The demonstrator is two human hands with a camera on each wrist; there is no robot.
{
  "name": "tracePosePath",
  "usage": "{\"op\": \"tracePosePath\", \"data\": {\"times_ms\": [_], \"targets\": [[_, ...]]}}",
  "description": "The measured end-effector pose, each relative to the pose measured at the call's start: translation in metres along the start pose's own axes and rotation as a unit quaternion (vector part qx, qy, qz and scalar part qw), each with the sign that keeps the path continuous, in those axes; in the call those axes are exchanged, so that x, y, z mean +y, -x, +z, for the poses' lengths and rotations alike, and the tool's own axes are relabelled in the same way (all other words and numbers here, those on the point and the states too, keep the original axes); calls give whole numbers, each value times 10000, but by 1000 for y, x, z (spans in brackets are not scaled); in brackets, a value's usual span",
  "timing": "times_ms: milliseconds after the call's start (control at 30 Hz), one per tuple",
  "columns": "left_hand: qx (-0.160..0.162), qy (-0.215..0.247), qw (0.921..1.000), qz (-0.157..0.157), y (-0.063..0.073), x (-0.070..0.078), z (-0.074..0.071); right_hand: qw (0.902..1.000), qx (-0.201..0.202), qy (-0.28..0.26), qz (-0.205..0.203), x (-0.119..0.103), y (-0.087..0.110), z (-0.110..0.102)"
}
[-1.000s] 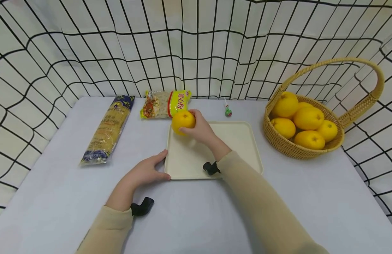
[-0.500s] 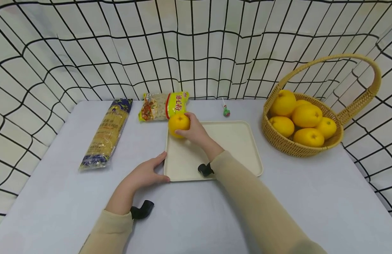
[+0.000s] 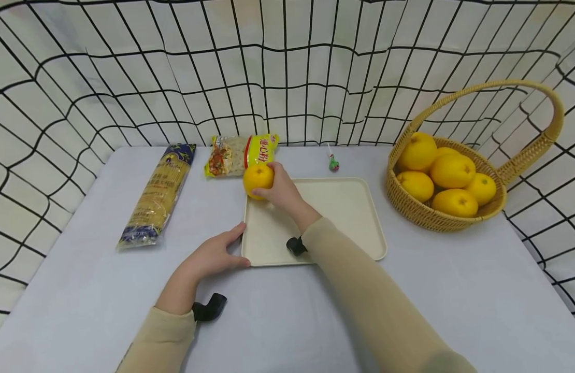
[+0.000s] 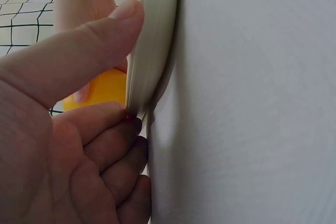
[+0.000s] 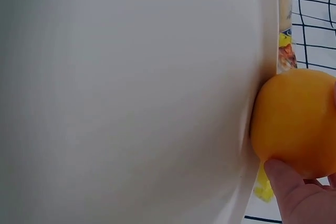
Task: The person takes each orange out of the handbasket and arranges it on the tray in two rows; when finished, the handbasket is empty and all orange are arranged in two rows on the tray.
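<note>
My right hand (image 3: 286, 191) holds a yellow lemon (image 3: 258, 178) between thumb and fingers, over the tray's far left corner. In the right wrist view, the thumb presses the side of the lemon (image 5: 296, 124), which sits close against the tray's raised edge; whether its underside rests on the tray cannot be made out. The cream tray (image 3: 336, 217) lies flat on the table. My left hand (image 3: 216, 252) rests at its near left corner. In the left wrist view, the thumb and fingertips touch the edge of the tray (image 4: 157, 30).
A long bag of noodles (image 3: 159, 194) lies left. A yellow-ended food packet (image 3: 236, 156) is behind the tray's left corner, a lollipop (image 3: 333, 163) behind its right part. A wicker basket (image 3: 415, 215) holds several lemons (image 3: 452, 171). Black netting surrounds the white table.
My right hand has shifted slightly left with the lemon, towards the tray's far left corner. The left hand keeps its place at the tray's edge.
</note>
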State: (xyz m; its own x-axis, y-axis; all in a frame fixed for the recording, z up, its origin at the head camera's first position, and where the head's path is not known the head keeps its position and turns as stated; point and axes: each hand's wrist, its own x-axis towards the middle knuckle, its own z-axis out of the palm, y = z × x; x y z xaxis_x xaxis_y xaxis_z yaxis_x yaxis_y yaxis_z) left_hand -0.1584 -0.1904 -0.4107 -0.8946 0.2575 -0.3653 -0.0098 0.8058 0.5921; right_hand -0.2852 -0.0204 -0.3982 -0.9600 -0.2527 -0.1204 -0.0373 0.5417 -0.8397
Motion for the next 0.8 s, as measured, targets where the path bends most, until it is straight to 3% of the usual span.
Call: {"op": "tracePosePath", "data": {"times_ms": [433, 600, 800], "targets": [[-99, -45, 9999, 36, -3, 6, -1, 9989, -191, 418, -11, 2, 8, -17], [-139, -24, 9999, -58, -4, 4, -1, 9979, 86, 606, -225, 1, 22, -41], [-162, -11, 9997, -169, -4, 0, 0, 9935, 691, 701, -574, 3, 44, -84]]}}
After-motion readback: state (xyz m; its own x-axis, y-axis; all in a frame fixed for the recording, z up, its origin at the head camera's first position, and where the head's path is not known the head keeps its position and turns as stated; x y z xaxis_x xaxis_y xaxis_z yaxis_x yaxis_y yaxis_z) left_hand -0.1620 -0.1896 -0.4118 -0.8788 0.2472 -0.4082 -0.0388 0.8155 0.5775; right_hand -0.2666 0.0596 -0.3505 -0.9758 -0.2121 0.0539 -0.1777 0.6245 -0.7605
